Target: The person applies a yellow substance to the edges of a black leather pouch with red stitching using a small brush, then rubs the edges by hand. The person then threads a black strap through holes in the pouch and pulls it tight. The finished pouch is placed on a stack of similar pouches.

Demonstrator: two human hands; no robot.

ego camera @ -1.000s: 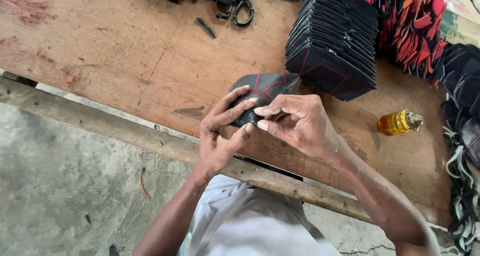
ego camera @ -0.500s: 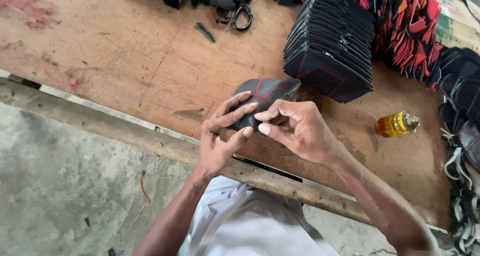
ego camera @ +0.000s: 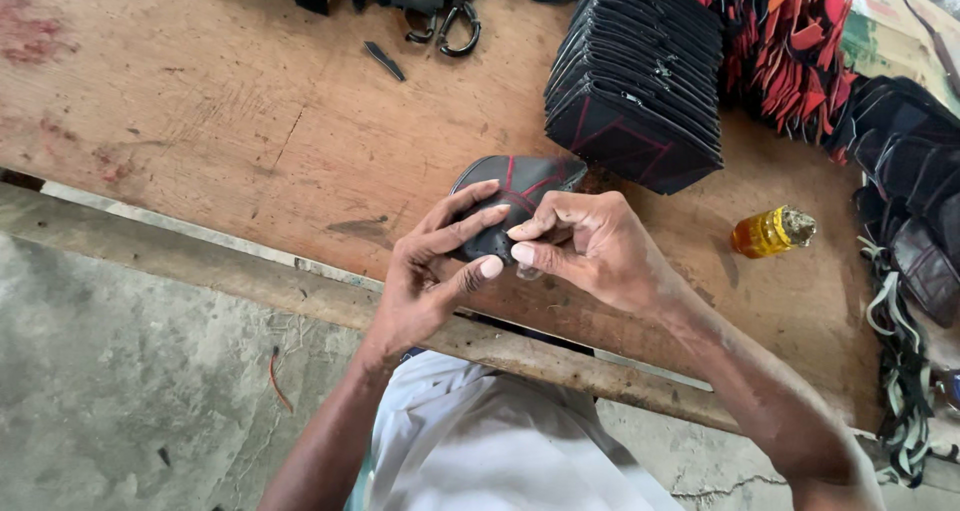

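A black shoe-upper piece with red stitched lines (ego camera: 522, 183) rests on the wooden table (ego camera: 250, 141) near its front edge. My left hand (ego camera: 432, 271) grips its near left side, fingers spread over the top. My right hand (ego camera: 590, 246) pinches the near edge of the same piece with thumb and fingertips. The nearest part of the piece is hidden under my fingers.
A slanted stack of black pieces with red stitching (ego camera: 640, 81) stands just behind. Red-and-black pieces (ego camera: 790, 41) lie at the back right, dark uppers (ego camera: 915, 171) at the right edge. A small yellow bottle (ego camera: 765, 231) lies right of my hands. Scissors (ego camera: 450, 26) are at the back.
My hands and the piece stay in the same place; the fingers have only shifted slightly along its near edge.
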